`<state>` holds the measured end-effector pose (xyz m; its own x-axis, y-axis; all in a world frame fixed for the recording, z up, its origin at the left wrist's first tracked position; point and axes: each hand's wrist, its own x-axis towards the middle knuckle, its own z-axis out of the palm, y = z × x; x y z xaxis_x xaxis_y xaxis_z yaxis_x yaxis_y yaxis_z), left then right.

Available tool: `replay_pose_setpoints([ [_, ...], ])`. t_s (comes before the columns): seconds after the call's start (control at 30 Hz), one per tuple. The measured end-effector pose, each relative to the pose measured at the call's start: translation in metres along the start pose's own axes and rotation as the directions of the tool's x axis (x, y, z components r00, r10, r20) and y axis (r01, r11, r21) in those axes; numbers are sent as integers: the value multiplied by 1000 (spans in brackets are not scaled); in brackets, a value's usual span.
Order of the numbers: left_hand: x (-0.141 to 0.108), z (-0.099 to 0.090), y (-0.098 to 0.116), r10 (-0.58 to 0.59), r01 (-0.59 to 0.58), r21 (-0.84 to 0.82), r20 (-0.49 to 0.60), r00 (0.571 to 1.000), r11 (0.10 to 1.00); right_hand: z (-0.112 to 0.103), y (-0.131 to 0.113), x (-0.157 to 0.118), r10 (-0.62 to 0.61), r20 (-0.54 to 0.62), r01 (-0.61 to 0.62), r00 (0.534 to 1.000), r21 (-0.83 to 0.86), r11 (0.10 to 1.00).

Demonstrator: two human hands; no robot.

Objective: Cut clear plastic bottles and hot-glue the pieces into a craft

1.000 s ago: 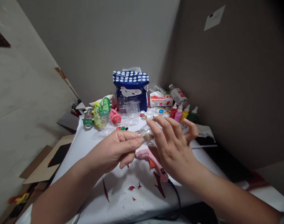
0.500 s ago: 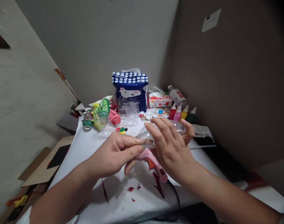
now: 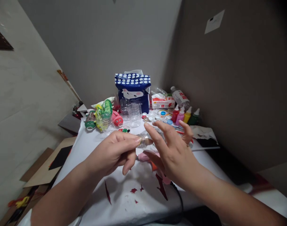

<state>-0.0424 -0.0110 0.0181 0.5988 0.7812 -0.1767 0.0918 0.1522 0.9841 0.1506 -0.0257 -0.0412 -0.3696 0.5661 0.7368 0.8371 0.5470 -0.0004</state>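
A clear plastic bottle (image 3: 145,140) is held above the table, its neck pinched between the thumb and fingers of my left hand (image 3: 112,149). My right hand (image 3: 175,149) is open beside the bottle, fingers spread, and it hides much of the bottle's body. Whether the right fingertips touch the plastic, I cannot tell. Below the hands lies a pink glue gun (image 3: 143,156) with an orange trigger, partly covered by my right hand. Dark red scraps (image 3: 134,190) are scattered on the white table cover (image 3: 124,204) nearer to me.
Painted bottles (image 3: 106,110) and cut clear bottle pieces (image 3: 134,114) stand at the back left and middle. Behind them is a blue bag (image 3: 134,83). Paint bottles (image 3: 181,115), a tissue pack (image 3: 162,102) and a labelled bottle (image 3: 180,96) are at the back right. A black cord (image 3: 179,194) runs off the front.
My right hand has loosened from around the bottle, its fingers spreading wider. The bottle has turned away from me behind that hand, and my left hand has shifted slightly left.
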Motion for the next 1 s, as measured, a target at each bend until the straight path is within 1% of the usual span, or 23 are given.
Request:
replay_pose_setpoints([
  [0.07,0,0,0,-16,16,-7,6,1000,1000,-1,0,0,-16,4,16,1000,57,998],
  [0.2,1,1,0,-15,15,-16,-1,1000,1000,-2,3,0,-31,-42,35,999,114,993],
  [0.33,3,0,0,3,-3,38,-3,1000,999,-2,5,-1,-41,-48,45,998,87,995],
  [0.43,3,-1,0,6,-4,83,-27,1000,997,-1,6,-1,-52,-52,55,997,46,997],
  [0.53,4,-1,-1,38,-34,112,-38,999,993,1,7,-1,-65,-80,67,995,28,997],
  [0.77,8,-2,-5,116,-116,124,6,993,985,8,11,-4,-54,-136,62,989,58,996],
  [0.83,10,-4,-6,133,-134,129,15,991,983,8,12,-4,-47,-130,55,990,57,997],
  [0.9,10,-6,-6,146,-149,159,32,989,976,6,13,-3,-38,-109,45,993,62,997],
  [1.0,7,-8,-4,136,-135,295,17,991,946,1,14,1,-12,-81,21,997,111,994],
])
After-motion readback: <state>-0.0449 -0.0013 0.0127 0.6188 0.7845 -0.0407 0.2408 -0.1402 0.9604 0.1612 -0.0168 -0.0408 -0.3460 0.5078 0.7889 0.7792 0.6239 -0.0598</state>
